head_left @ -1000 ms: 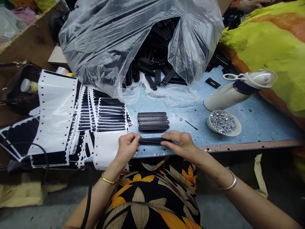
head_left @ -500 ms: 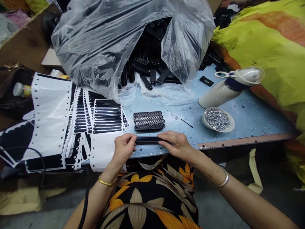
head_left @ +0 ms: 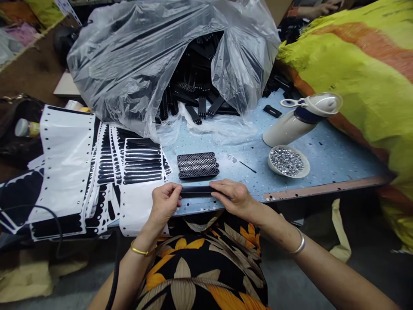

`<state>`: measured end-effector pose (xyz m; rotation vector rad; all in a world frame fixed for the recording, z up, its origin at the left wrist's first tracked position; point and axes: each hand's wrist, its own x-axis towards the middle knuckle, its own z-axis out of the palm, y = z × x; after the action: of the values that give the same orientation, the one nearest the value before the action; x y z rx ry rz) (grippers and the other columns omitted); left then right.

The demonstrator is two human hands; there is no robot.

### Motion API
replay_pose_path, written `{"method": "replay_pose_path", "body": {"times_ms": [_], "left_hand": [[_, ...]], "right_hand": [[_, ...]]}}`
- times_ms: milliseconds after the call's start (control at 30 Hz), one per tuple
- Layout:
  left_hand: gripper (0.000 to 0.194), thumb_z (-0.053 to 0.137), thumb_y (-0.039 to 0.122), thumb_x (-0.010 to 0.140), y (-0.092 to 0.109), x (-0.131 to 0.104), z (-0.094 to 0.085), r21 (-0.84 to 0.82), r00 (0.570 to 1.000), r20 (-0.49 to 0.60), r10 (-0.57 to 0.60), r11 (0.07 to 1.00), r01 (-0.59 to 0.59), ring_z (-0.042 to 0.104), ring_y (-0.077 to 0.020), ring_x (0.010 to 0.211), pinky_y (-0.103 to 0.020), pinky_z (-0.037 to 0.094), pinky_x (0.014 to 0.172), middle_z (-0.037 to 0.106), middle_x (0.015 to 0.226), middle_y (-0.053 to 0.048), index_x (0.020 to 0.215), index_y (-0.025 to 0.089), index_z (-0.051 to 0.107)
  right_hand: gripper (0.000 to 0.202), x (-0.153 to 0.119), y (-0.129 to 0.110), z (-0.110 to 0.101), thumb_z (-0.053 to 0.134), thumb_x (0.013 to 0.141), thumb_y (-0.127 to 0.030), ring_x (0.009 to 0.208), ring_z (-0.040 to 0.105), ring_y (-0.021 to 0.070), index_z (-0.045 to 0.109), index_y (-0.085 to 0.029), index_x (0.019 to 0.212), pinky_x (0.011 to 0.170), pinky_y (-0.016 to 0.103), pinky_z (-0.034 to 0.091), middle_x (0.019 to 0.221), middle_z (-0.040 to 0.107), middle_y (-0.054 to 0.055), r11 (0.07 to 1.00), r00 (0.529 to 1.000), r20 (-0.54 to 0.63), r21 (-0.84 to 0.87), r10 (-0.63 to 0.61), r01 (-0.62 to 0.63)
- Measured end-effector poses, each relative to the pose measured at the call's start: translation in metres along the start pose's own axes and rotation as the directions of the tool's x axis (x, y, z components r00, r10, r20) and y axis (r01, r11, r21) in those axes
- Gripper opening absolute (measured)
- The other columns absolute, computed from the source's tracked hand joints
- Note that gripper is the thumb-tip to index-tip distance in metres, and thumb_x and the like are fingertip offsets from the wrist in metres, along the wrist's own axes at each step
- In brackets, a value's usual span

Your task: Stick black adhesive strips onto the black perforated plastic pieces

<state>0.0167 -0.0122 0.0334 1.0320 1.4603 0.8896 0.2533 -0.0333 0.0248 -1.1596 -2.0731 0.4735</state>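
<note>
A smooth, narrow black strip [head_left: 195,192] lies level between my two hands at the table's front edge. My left hand [head_left: 165,200] pinches its left end, and my right hand [head_left: 235,199] grips the right end between thumb and fingers. Just beyond the strip, several black lattice-patterned pieces [head_left: 198,165] rest side by side in a block. Left of my left hand are white sheets [head_left: 142,206] bearing rows of glossy black strips [head_left: 142,162]. A thin black stick [head_left: 248,167] lies to the right of the block.
A big clear plastic bag [head_left: 129,64] full of black toothed pieces [head_left: 201,107] takes up the back. To the right stand a white bottle [head_left: 287,127] and a bowl [head_left: 304,171] of shiny stones. Yellow sacking [head_left: 364,64] bulges along the right side. A co-worker's hand [head_left: 324,8] shows at the top.
The view has shifted slightly, moving the table's things a little left in the picture. Both hands keep hold of the black strip. A co-worker's hand has come into view at top right.
</note>
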Motion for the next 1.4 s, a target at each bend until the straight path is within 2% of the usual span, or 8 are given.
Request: {"method": "replay_pose_path", "body": {"times_ms": [400,667,733,867,967,1033,1200,1400], "left_hand": [[0.031,0.072,0.047,0.069,-0.003,-0.001,-0.001,0.01,1.0,0.014,0.019,1.0,-0.019,0.053,-0.0095,0.035,-0.016,0.034,0.031,0.057,0.046,0.003,0.069,0.016,0.071],[0.03,0.059,0.043,0.079,-0.008,0.001,-0.005,0.184,0.983,0.052,0.176,0.966,-0.183,0.054,-0.0117,0.038,-0.021,0.04,0.037,0.058,0.047,0.002,0.071,0.017,0.071],[0.026,0.056,0.035,0.084,-0.009,0.001,-0.008,0.318,0.926,0.078,0.368,0.872,-0.373,0.059,-0.0132,0.046,-0.023,0.045,0.046,0.063,0.053,0.001,0.075,0.017,0.072],[0.02,0.057,0.026,0.09,-0.005,-0.004,-0.013,0.533,0.683,0.139,0.717,0.528,-0.662,0.063,-0.0166,0.057,-0.027,0.049,0.056,0.069,0.065,-0.004,0.091,0.014,0.073],[0.015,0.062,0.021,0.089,0.004,-0.008,-0.012,0.584,0.49,0.203,0.848,0.297,-0.756,0.065,-0.0214,0.068,-0.032,0.051,0.063,0.071,0.075,-0.009,0.097,0.012,0.07],[0.013,0.064,0.018,0.087,0.012,-0.01,-0.006,0.543,0.409,0.259,0.875,0.218,-0.811,0.065,-0.0232,0.076,-0.034,0.052,0.069,0.072,0.083,-0.01,0.099,0.013,0.067],[0.008,0.061,0.017,0.087,0.022,-0.007,0.02,0.394,0.348,0.439,0.828,0.171,-0.903,0.061,-0.0231,0.075,-0.036,0.051,0.068,0.069,0.082,-0.01,0.094,0.014,0.064],[0.007,0.063,0.021,0.084,0.015,0.0,0.044,0.466,0.411,0.591,0.694,0.122,-0.876,0.056,-0.0252,0.074,-0.04,0.049,0.067,0.065,0.078,-0.01,0.086,0.015,0.063]], "right_hand": [[0.02,-0.02,0.005,-0.03,0.071,0.084,-0.023,0.066,0.07,0.02,0.072,-0.016,0.103,0.06,0.032,0.058,0.078,0.073,0.008,0.978,0.975,-0.184,-0.141,0.125,-0.153],[0.024,-0.023,-0.003,-0.016,0.073,0.081,-0.024,0.067,0.068,0.0185,0.071,-0.018,0.105,0.062,0.03,0.056,0.078,0.069,0.005,0.969,0.973,-0.126,-0.136,0.192,-0.209],[0.026,-0.02,-0.005,-0.014,0.074,0.079,-0.025,0.068,0.068,0.019,0.071,-0.018,0.104,0.062,0.03,0.056,0.079,0.07,0.005,0.97,0.976,-0.118,-0.14,0.183,-0.199],[0.026,-0.016,-0.004,-0.017,0.075,0.079,-0.027,0.067,0.067,0.0185,0.071,-0.018,0.103,0.061,0.029,0.055,0.079,0.07,0.005,0.971,0.978,-0.099,-0.14,0.181,-0.194],[0.014,-0.018,0.006,-0.03,0.066,0.086,-0.027,0.065,0.066,0.018,0.072,-0.019,0.095,0.06,0.029,0.052,0.076,0.07,0.006,0.955,0.969,-0.161,-0.202,0.185,-0.216],[0.015,-0.019,0.02,-0.042,0.06,0.089,-0.025,0.064,0.065,0.0188,0.073,-0.019,0.088,0.06,0.03,0.051,0.074,0.069,0.006,0.911,0.953,-0.237,-0.319,0.188,-0.26],[0.021,-0.013,0.053,-0.067,0.053,0.087,-0.02,0.076,0.064,0.0251,0.074,-0.015,0.09,0.07,0.034,0.048,0.081,0.069,0.012,0.717,0.941,-0.203,-0.609,0.273,-0.339],[0.02,0.008,0.056,-0.069,0.052,0.086,-0.014,0.08,0.059,0.0268,0.072,-0.009,0.086,0.068,0.032,0.039,0.084,0.066,0.017,0.575,0.868,0.073,-0.775,0.491,-0.26]]}}
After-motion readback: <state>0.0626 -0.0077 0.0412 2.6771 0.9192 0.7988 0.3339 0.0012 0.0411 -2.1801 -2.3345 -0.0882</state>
